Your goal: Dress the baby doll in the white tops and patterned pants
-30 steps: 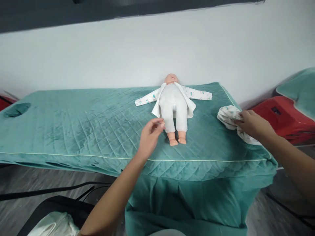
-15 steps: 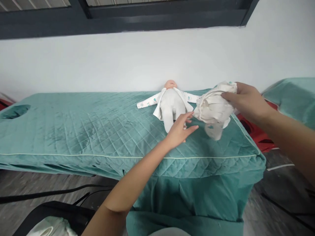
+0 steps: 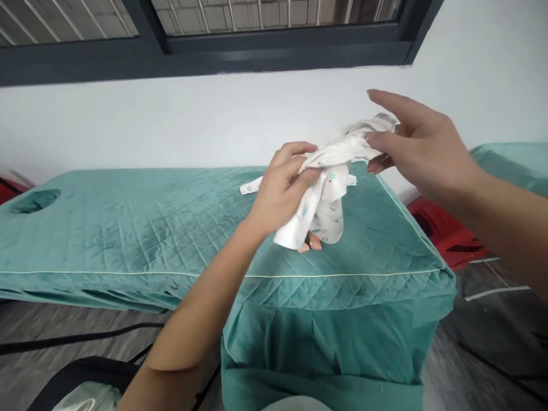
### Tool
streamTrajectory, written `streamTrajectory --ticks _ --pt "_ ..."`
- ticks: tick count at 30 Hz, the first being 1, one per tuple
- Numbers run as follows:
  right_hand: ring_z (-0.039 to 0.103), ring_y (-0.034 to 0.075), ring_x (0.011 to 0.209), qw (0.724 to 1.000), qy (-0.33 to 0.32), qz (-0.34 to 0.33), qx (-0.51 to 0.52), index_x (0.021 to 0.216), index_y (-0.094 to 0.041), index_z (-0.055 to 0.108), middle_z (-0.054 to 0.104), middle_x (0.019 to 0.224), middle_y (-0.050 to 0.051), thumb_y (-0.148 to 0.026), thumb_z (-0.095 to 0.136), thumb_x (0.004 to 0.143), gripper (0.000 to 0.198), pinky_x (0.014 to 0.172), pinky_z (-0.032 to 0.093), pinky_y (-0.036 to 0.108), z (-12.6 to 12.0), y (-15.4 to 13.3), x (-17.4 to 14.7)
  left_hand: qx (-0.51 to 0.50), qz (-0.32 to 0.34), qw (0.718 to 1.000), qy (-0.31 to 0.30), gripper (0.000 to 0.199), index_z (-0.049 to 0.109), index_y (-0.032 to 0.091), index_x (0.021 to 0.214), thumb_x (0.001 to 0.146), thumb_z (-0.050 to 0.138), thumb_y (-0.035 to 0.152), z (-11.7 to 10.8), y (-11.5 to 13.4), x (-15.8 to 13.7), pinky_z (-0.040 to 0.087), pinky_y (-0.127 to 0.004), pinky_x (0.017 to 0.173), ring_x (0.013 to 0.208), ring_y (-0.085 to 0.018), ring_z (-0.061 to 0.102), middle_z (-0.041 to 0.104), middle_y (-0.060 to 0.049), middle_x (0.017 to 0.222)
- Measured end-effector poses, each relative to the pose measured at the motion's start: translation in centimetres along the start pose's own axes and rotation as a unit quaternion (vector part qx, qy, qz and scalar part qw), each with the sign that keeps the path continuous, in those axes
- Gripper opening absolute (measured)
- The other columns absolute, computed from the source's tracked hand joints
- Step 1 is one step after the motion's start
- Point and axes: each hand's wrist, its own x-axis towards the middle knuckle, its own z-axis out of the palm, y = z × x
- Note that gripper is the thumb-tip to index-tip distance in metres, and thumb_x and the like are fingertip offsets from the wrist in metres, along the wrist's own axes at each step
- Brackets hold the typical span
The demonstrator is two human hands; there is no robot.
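At the far left, the bed (image 3: 141,240), under a quilted green cover, shows an oval opening (image 3: 36,201) near its end. Below it, at the lower left, I note pale cloth (image 3: 92,397) on something black. A pale printed sleeve (image 3: 252,186) lies flat on the bed, just left of my left hand (image 3: 285,185). That hand pinches the white garment (image 3: 327,177) between thumb and fingers.

The garment hangs above the bed, strung between my two hands, its lower ends drooping beside and partly over the doll's feet (image 3: 314,242); it hides most of the doll. It bears small green and red printed motifs, too small to make out in detail. My right hand (image 3: 422,145) grips the upper end under its thumb, one finger raised clear. Further right, beyond the bed's edge, sits a red object (image 3: 445,231), its markings indistinct.
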Motion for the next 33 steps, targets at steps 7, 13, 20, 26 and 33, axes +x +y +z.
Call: streamTrajectory --ticks 7,13,20,26,33 --pt "0.062 0.016 0.078 0.972 -0.143 -0.149 -0.112 0.099 -0.022 0.078 0.069 0.095 0.002 -0.046 0.08 0.081 0.03 0.082 0.054 0.036 0.2 -0.8 -0.6 -0.212 -0.144 0.966 0.015 0.038 0.067 0.021 0.085 0.096 0.054 0.054 -3.6 1.6 0.9 0.054 -0.033 0.08 0.095 -0.021 0.067 0.066 -0.003 0.085" --pt "0.06 0.026 0.114 0.966 -0.119 -0.191 -0.129 0.092 -0.021 0.078 0.063 0.113 0.004 -0.049 0.07 0.091 0.029 0.104 0.048 0.045 0.7 -1.7 -0.1 -0.292 -0.202 0.935 0.007 0.034 0.066 0.02 0.083 0.089 0.066 0.054 -4.7 0.9 0.2 0.054 -0.031 0.071 0.09 -0.022 0.069 0.063 -0.002 0.076" --pt "0.071 0.022 0.09 0.985 -0.142 -0.081 0.054 0.09 -0.021 0.073 0.069 0.084 -0.002 -0.06 0.057 0.094 0.042 0.081 0.056 0.039 1.8 -3.1 -1.4 -0.298 -0.191 0.934 0.045 0.033 0.065 0.019 0.085 0.09 0.065 0.051 -5.5 0.1 0.1 0.056 -0.033 0.079 0.097 -0.023 0.069 0.065 -0.003 0.082" --pt "0.06 0.006 0.058 0.978 -0.125 -0.092 0.141 0.079 -0.017 0.066 0.062 0.067 -0.005 -0.049 0.056 0.099 0.039 0.054 0.045 0.018 3.2 -2.6 -1.2 -0.243 -0.229 0.941 -0.045 0.035 0.067 0.017 0.091 0.077 0.08 0.046 -5.9 0.8 -0.4 0.057 -0.033 0.077 0.098 -0.028 0.07 0.068 -0.003 0.084" --pt "0.05 0.008 0.054 0.966 -0.19 -0.021 0.176 0.07 -0.018 0.061 0.054 0.061 -0.003 -0.058 0.068 0.088 0.045 0.048 0.038 0.019 5.4 0.5 -1.3 -0.265 -0.194 0.936 0.125 0.045 0.059 0.024 0.112 0.093 0.052 0.064 -2.1 0.3 -0.1 0.057 -0.038 0.087 0.112 -0.026 0.068 0.07 -0.003 0.102"
